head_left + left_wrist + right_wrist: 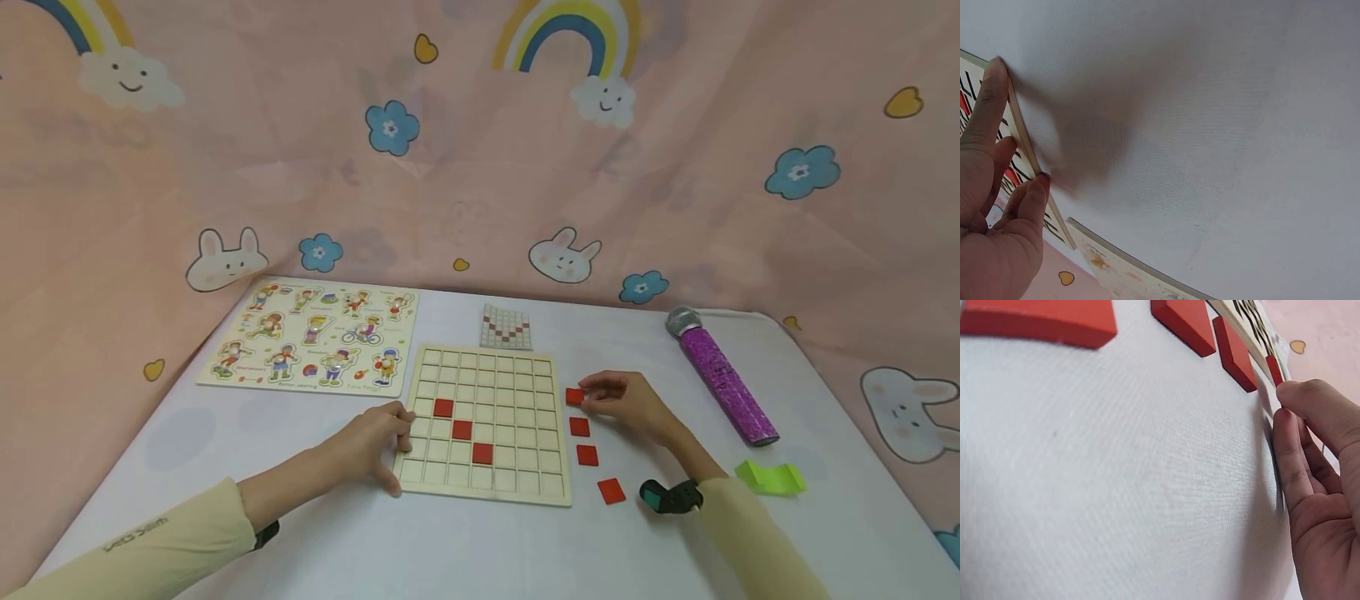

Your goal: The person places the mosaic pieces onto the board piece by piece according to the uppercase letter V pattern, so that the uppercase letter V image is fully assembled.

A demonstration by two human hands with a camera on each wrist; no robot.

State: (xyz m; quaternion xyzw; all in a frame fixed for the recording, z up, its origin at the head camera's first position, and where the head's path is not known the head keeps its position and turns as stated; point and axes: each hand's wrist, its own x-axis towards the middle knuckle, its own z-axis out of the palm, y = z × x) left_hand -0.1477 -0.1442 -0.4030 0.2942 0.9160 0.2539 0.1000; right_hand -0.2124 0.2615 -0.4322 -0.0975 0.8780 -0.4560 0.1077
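A wooden grid board (pixel 521 493) lies flat, with three red square tiles (pixel 462 430) set in a diagonal on it. At its left edge, my left hand (pixel 365 446) steadies the board, thumb near the lower corner and fingers against the side; the left wrist view shows the fingertips (pixel 1036 187) touching that edge. Just right of the board, my right hand (pixel 622 404) pinches a red tile (pixel 574 397) between thumb and finger; that tile (pixel 1274 370) is partly hidden in the right wrist view. Three more loose tiles (pixel 587 455) lie below it.
A small pattern card (pixel 506 327) with a red V lies behind the board. A picture puzzle board (pixel 307 337) is at the back left. To the right are a purple glittery microphone (pixel 723 379) and a bright green curved piece (pixel 771 478). A patterned pink cloth (pixel 465 183) hangs behind.
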